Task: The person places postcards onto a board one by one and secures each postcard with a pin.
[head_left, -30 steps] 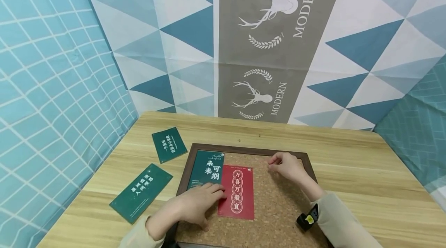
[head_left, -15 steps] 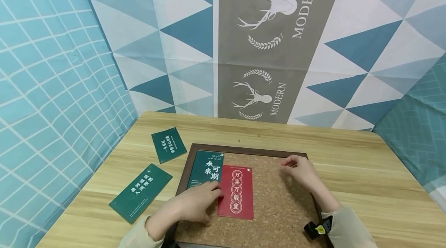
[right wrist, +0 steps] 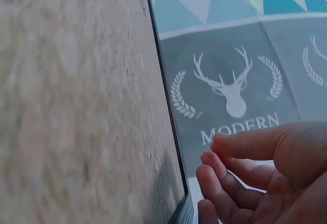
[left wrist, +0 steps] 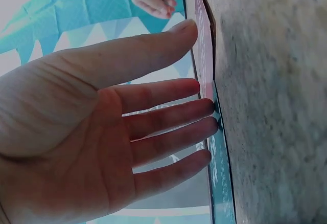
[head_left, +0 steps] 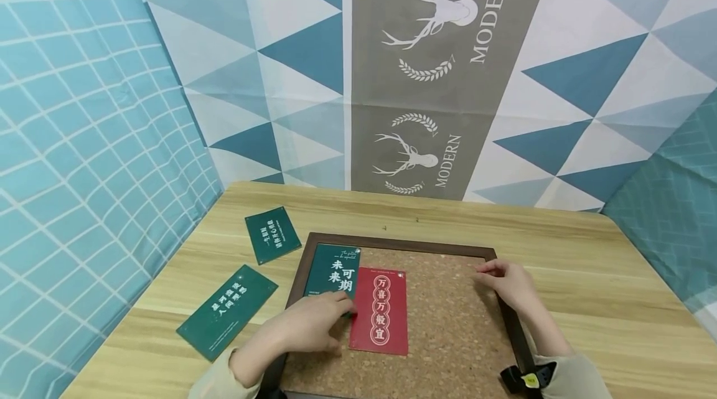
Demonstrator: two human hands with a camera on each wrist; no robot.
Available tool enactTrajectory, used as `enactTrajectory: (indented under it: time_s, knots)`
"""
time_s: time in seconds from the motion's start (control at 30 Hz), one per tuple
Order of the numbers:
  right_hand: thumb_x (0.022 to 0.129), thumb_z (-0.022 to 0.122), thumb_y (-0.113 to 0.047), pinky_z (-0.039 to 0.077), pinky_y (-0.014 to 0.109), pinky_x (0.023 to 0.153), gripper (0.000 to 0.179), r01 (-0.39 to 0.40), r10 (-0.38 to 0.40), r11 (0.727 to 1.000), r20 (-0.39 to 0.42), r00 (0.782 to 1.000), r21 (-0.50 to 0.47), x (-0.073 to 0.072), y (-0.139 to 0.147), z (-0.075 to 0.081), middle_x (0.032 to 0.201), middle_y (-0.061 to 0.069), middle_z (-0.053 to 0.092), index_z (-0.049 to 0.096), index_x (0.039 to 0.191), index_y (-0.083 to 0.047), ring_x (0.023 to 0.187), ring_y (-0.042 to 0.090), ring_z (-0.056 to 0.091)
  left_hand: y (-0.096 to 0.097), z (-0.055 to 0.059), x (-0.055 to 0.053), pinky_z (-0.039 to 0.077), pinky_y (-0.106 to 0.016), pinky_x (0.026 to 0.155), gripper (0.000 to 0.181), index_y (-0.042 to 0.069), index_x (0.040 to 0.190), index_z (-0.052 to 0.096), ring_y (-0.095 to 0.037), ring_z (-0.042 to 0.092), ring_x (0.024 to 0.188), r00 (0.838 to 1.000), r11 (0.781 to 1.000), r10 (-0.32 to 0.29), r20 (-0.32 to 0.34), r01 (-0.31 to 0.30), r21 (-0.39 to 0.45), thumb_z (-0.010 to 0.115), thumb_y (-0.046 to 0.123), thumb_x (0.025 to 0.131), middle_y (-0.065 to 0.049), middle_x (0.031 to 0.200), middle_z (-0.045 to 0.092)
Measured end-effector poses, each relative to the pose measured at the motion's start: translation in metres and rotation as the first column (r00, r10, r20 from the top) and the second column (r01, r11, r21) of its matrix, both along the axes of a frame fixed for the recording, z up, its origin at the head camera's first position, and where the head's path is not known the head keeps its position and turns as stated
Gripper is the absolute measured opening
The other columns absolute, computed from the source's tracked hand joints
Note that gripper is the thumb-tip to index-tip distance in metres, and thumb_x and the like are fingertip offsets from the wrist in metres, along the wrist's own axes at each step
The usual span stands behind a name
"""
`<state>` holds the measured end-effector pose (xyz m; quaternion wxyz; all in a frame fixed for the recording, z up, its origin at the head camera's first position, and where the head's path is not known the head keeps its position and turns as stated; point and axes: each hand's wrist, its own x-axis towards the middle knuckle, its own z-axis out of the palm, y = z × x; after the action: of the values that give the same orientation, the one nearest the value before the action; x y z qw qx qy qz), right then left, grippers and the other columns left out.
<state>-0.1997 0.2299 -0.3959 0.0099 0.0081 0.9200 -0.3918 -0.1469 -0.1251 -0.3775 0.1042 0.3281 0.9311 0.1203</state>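
Note:
A cork board in a dark wooden frame lies on the table. Its upper left corner bears a green card with white characters, with a red card beside it. Small pale pins show at both cards' upper right corners. My left hand rests with its fingertips on the two cards; its fingers are straight in the left wrist view. Over the board's upper right side, my right hand hovers near the frame. Its fingers are loosely bent, thumb close to the index finger, and nothing shows between them.
Two more green cards lie on the table left of the board: a smaller card farther back and a longer card nearer. A patterned cloth hangs behind the table. A black wrist camera sits at the right sleeve.
My right hand has moved right across the board, from near the red card's upper right to the right frame edge. My left hand and the cards stay nearly in place.

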Motion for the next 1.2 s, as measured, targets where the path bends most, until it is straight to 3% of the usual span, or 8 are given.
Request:
enactTrajectory:
  time_s: [0.17, 0.33, 0.63, 0.83, 1.03, 1.2]
  knots:
    - [0.085, 0.062, -0.012, 0.043, 0.027, 0.058, 0.022, 0.011, -0.011, 0.999, 0.003, 1.0, -0.036, 0.002, 0.006, -0.004, 0.084, 0.01, 0.063, 0.062, 0.098, 0.005, 0.07, 0.013, 0.054, -0.002, 0.0, -0.003, 0.047, -0.03, 0.075, 0.049, 0.015, 0.114, 0.06, -0.007, 0.054, 0.092, 0.999, 0.999, 0.029, 0.016, -0.029, 0.038, 0.077, 0.026, 0.069, 0.006, 0.106, 0.058]
    - [0.083, 0.062, -0.011, 0.043, 0.028, 0.06, 0.021, 0.026, -0.026, 1.0, -0.001, 1.0, 0.0, 0.004, 0.01, -0.006, 0.085, 0.009, 0.064, 0.063, 0.097, 0.004, 0.073, 0.013, 0.055, -0.004, 0.003, -0.006, 0.049, -0.03, 0.076, 0.043, 0.014, 0.114, 0.06, -0.01, 0.057, 0.094, 0.998, 0.994, 0.054, 0.018, -0.055, 0.095, 0.074, 0.021, 0.073, 0.003, 0.107, 0.061]
    - [0.081, 0.066, -0.016, 0.041, 0.029, 0.058, 0.025, 0.062, -0.063, 0.997, 0.008, 0.998, 0.042, 0.005, 0.017, -0.006, 0.079, 0.007, 0.06, 0.062, 0.094, 0.004, 0.068, 0.014, 0.052, -0.011, 0.008, -0.011, 0.049, -0.03, 0.069, 0.035, 0.011, 0.109, 0.062, -0.014, 0.06, 0.088, 0.986, 0.97, 0.167, -0.003, -0.163, 0.18, 0.072, 0.023, 0.077, -0.001, 0.104, 0.063]
    - [0.081, 0.065, -0.014, 0.037, 0.029, 0.054, 0.021, 0.072, -0.072, 0.995, 0.001, 0.997, 0.067, 0.006, 0.02, -0.007, 0.071, 0.005, 0.053, 0.06, 0.088, 0.005, 0.062, 0.015, 0.046, -0.015, 0.009, -0.018, 0.048, -0.029, 0.064, 0.029, 0.008, 0.105, 0.062, -0.016, 0.059, 0.081, 0.963, 0.923, 0.27, 0.019, -0.265, 0.277, 0.07, 0.019, 0.079, -0.004, 0.099, 0.063]
    - [0.079, 0.065, -0.014, 0.038, 0.029, 0.056, 0.027, 0.09, -0.094, 0.993, 0.045, 0.995, 0.082, 0.005, 0.023, -0.008, 0.074, 0.008, 0.053, 0.055, 0.092, 0.007, 0.064, 0.016, 0.047, -0.021, 0.009, -0.026, 0.042, -0.025, 0.055, 0.017, 0.011, 0.095, 0.063, -0.008, 0.053, 0.068, 0.906, 0.842, 0.419, 0.05, -0.409, 0.35, 0.069, 0.017, 0.08, 0.003, 0.084, 0.059]
    - [0.08, 0.064, -0.016, 0.043, 0.032, 0.059, 0.038, 0.067, -0.08, 0.991, 0.116, 0.99, 0.116, 0.004, 0.026, -0.008, 0.085, 0.017, 0.058, 0.047, 0.103, 0.01, 0.072, 0.021, 0.055, -0.03, 0.007, -0.034, 0.04, -0.025, 0.052, 0.012, 0.01, 0.092, 0.064, -0.008, 0.049, 0.061, 0.878, 0.795, 0.476, 0.047, -0.453, 0.403, 0.067, 0.015, 0.081, 0.006, 0.074, 0.056]
